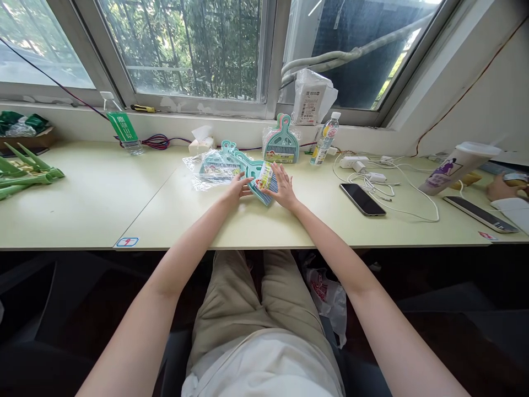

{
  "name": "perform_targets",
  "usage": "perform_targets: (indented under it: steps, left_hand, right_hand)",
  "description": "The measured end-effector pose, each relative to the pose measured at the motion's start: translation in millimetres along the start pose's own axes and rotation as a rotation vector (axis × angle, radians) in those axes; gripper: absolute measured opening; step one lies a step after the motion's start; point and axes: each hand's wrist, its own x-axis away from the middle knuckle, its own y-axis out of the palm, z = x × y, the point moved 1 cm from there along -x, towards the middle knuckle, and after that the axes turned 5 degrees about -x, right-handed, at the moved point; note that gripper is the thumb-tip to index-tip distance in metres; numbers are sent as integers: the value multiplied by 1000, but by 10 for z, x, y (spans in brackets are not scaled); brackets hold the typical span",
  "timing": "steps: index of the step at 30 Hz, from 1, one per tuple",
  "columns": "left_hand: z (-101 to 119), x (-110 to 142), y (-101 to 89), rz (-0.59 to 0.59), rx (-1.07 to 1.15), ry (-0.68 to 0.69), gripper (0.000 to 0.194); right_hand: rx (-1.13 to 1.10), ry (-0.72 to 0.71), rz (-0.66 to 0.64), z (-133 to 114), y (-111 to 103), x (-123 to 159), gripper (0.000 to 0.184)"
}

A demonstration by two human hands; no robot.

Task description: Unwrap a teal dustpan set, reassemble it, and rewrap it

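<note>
Bright daylight from the windows (182, 49) lights the desk (103, 204) evenly; wide-angle view bends the edges

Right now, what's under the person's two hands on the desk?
A teal mini broom-and-dustpan set lies flat under the left hand and right hand. Its colourful label shows between them. The parts beneath the palms are covered.

head cam: worn by seated person | faces forward-down at pale green desk (103, 204) | window behind | nearness: roughly arm's reach
</note>
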Motion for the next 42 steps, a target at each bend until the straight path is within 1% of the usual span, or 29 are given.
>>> perform_targets:
  steps: [2,4,7,9,12,16,18,23,26,28,32,37,42]
  left_hand:
    - [-10,-9,-3,-9,5,8,59]
    - [-23,-25,-10,-8,12,10,60]
    - [-45,-50,-21,11,14,-1,64]
    - [-54,-58,-21,24,19,-8,67]
    - [-59,-51,-5,18,42,-8,70]
    - [-76,-40,39,-41,54,2,71]
    - [-90,-46,58,-58,58,-6,69]
    - [-89,-51,91,-70,123,-31,56]
    - [-88,-24,118,-98,160,-15,56]
    - [-98,1,137,-87,139,2,61]
    - [-110,34,150,-13,38,57,75]
    - [-76,20,119,35,53,114,73]
    - [-65,35,128,1,14,129,72]
  right_hand:
    - [3,-23,-27,5,4,9,75]
    - [14,-16,-98,36,27,13,70]
    - [16,50,-230,105,90,16,67]
    - [10,100,-266,138,129,13,68]
    - [0,144,-235,136,166,2,71]
    - [11,139,-167,76,203,-15,71]
    - [21,137,-142,58,224,-21,70]
    - [33,142,-78,74,254,-38,72]
    - [20,139,-56,80,264,-43,73]
    - [2,142,-54,74,273,-40,73]
    - [-23,119,-54,52,274,-32,74]
    - [-29,106,-52,29,246,-40,74]
    - [-11,155,-49,35,247,-40,73]
